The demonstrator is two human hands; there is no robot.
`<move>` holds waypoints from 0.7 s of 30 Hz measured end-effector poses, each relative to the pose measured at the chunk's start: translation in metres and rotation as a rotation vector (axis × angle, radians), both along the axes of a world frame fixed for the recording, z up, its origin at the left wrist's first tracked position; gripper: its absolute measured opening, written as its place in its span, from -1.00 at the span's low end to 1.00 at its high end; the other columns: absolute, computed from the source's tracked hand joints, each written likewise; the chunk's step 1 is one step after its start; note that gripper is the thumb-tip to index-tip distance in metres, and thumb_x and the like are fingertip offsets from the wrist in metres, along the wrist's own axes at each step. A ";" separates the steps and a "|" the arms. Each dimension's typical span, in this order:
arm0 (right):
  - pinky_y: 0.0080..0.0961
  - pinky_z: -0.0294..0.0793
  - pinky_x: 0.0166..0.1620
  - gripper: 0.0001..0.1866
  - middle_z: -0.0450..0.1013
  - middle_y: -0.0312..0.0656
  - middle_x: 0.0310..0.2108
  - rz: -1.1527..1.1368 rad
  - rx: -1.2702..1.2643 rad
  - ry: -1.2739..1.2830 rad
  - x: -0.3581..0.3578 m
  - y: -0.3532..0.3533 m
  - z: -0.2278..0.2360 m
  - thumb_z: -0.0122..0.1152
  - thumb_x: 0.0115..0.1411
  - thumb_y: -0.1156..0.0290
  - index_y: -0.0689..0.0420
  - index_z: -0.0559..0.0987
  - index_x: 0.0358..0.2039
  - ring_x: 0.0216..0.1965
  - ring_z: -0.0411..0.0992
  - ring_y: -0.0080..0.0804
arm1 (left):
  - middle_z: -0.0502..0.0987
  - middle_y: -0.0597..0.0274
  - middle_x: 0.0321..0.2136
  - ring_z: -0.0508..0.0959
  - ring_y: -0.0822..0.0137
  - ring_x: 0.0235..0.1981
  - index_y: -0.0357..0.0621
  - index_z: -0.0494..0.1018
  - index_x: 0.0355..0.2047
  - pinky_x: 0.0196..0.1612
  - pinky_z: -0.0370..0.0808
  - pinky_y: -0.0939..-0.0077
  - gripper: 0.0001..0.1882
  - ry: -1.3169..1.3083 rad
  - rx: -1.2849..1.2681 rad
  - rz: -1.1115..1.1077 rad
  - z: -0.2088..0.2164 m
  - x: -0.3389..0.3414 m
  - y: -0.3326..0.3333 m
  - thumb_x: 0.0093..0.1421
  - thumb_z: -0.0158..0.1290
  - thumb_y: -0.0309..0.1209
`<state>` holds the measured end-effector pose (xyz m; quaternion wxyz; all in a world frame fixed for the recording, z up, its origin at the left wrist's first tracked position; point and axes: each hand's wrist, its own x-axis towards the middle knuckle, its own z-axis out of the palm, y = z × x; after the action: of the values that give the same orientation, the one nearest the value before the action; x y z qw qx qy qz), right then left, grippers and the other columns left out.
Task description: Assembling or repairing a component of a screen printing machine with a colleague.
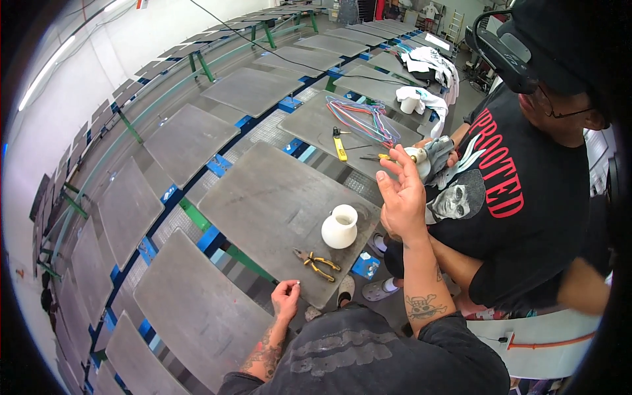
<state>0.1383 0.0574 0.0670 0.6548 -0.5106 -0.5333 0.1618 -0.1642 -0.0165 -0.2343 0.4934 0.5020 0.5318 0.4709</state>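
Note:
My left hand (285, 300) is closed in a pinch at the near edge of a grey flat board (263, 191). A tiny pale spot shows at its fingertips, too small to name. My right hand (403, 201) is raised above the board's right side, fingers stretched out and apart, holding nothing. Beside my left hand, pliers with yellow and black handles (317, 261) lie on the board, jaws pointing left. A white rounded jug (340, 227) stands upright between the pliers and my right hand. Just beyond my right fingers, a co-worker's hands hold a grey object with a pale round end (419, 155), partly hidden.
A co-worker in a black shirt (526, 164) stands close on the right. On the board beyond lie a yellow box cutter (340, 146), looped coloured cords (365, 118) and a yellow-handled tool (375, 157). White cloths (428, 66) lie farther back. Rows of boards (191, 141) on blue supports curve leftward.

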 end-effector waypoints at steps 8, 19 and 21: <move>-0.43 0.56 0.09 -0.41 0.31 0.04 0.29 -0.026 -0.024 -0.002 -0.002 -0.003 0.001 0.25 0.34 0.46 0.33 0.31 0.32 0.18 0.44 -0.30 | 0.55 0.42 -0.48 0.41 0.61 -0.48 -0.23 0.65 -0.24 -0.38 0.39 0.64 -0.86 0.049 0.004 -0.007 -0.001 0.000 0.000 0.24 0.22 -0.43; -0.50 0.62 -0.17 -0.77 0.65 -0.10 -0.27 0.300 -0.382 -0.194 -0.014 -0.031 -0.055 0.29 0.29 0.45 0.33 0.59 -0.12 -0.26 0.63 -0.45 | 0.54 0.40 -0.48 0.43 0.60 -0.47 -0.23 0.65 -0.23 -0.36 0.41 0.62 -0.86 0.058 -0.005 -0.002 -0.004 -0.001 0.003 0.25 0.21 -0.44; -0.49 0.62 -0.19 -0.77 0.65 -0.08 -0.28 0.351 -0.429 -0.222 -0.016 -0.038 -0.069 0.29 0.29 0.45 0.34 0.59 -0.13 -0.27 0.64 -0.43 | 0.54 0.41 -0.48 0.43 0.60 -0.47 -0.23 0.64 -0.23 -0.36 0.41 0.63 -0.86 0.056 0.004 0.002 -0.004 -0.001 0.004 0.25 0.21 -0.44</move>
<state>0.1219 0.0195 -0.0016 0.4316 -0.5519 -0.6353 0.3248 -0.1653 -0.0128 -0.2380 0.4768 0.5156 0.5448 0.4583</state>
